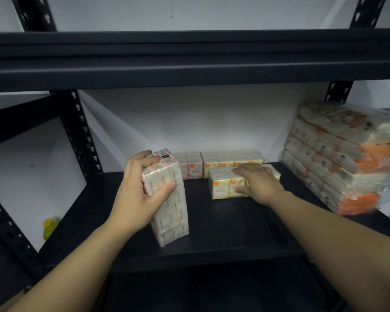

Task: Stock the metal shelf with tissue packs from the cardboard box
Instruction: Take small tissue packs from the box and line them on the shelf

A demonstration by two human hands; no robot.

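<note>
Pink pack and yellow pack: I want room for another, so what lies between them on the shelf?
Head view: only bare shelf between the pink pack in the left hand and the yellow pack under the right hand.

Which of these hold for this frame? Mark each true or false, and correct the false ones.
1. The left hand grips a pink pack. True.
2. The right hand is raised clear of the shelf, touching nothing. False: it rests on a yellow pack lying on the shelf.
3. A row of packs stands along the shelf's back. True.
4. The big stack of wrapped packs sits at the shelf's left end. False: it is at the right end.
5. The cardboard box stands on the shelf. False: no box is in view.
</note>
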